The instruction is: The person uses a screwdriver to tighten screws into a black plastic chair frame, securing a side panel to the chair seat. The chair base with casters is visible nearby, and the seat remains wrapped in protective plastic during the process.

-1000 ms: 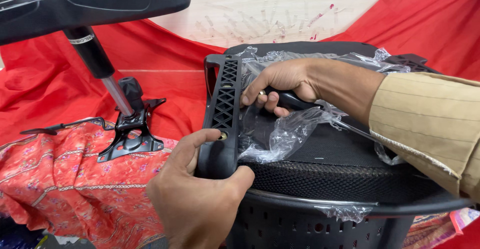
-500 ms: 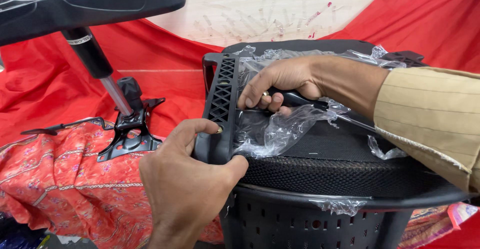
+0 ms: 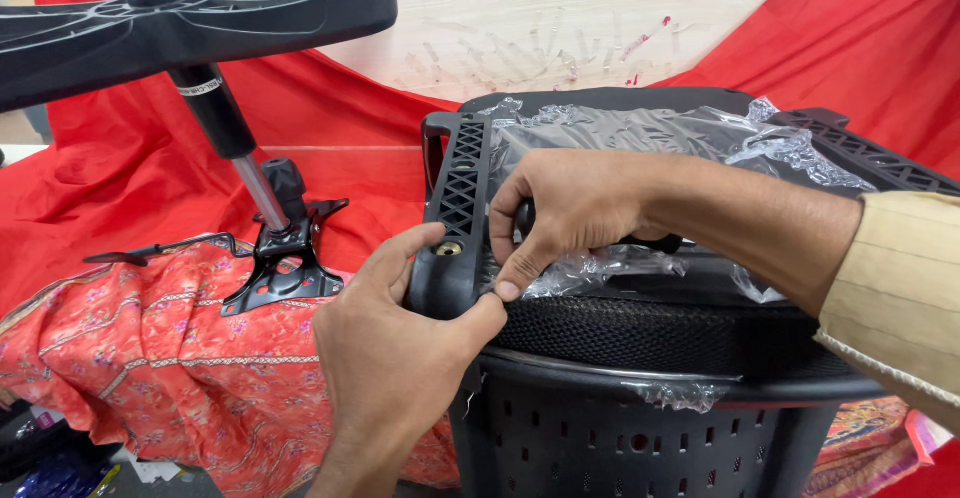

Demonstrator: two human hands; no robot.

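A black plastic chair armrest (image 3: 455, 208) with a lattice pattern stands on edge against a black mesh chair seat (image 3: 660, 333) that is partly wrapped in clear plastic film (image 3: 620, 128). My left hand (image 3: 395, 348) grips the armrest's lower end, thumb beside a brass-coloured screw hole (image 3: 449, 249). My right hand (image 3: 570, 213) reaches in from the right and holds a dark tool handle (image 3: 650, 243), with its fingertips pinched against the armrest's inner side. The tool's tip is hidden behind the fingers.
An upturned black chair base (image 3: 180, 23) with its gas-lift column (image 3: 235, 148) and metal mounting plate (image 3: 285, 273) lies at the left on red cloth (image 3: 120, 178). A patterned orange fabric (image 3: 140, 368) covers the lower left. A perforated black chair back (image 3: 640, 438) sits below the seat.
The view has drawn closer. My left hand slid along the armrest's end so its thumb sits by the screw hole, and my right hand moved down to pinch at the armrest's inner side.
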